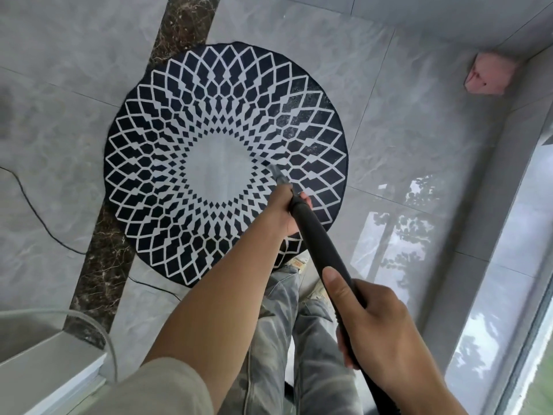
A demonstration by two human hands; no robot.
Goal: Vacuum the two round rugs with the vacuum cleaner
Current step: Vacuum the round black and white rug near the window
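- Works on one round rug (209, 115), black with a white diamond lattice and a pale centre. Lies flat on the grey tile floor (59, 85), partly over a dark marble strip (185, 22). No second rug in view.
- Sets the nozzle (276, 175) on the rug just right of the pale centre, tip apparently touching the pile. Too blurred to tell its shape.
- Runs the black wand (323, 250) from the nozzle back across the rug's near-right edge.
- Grips the wand with the left hand (284, 214), fingers wrapped round it just behind the nozzle, above the rug's right half. Judged: held low to steer the tip and keep it pressed down.
- Grips the wand with the right hand (380, 333) too, fingers curled round it and thumb laid along the top, well off the rug on its near side. Judged: rear grip for push and pull.
- Stands at the rug's near edge in grey trousers (278, 324); probably to reach the centre without treading on the pile.
- Thin black cord (30, 202) on the tiles left of the rug, clear of the lattice.
- Pink object (490, 74) in the far-right corner, well apart from the rug; window (508, 295) along the right.
- Judged: first rug under way, other rug to come.
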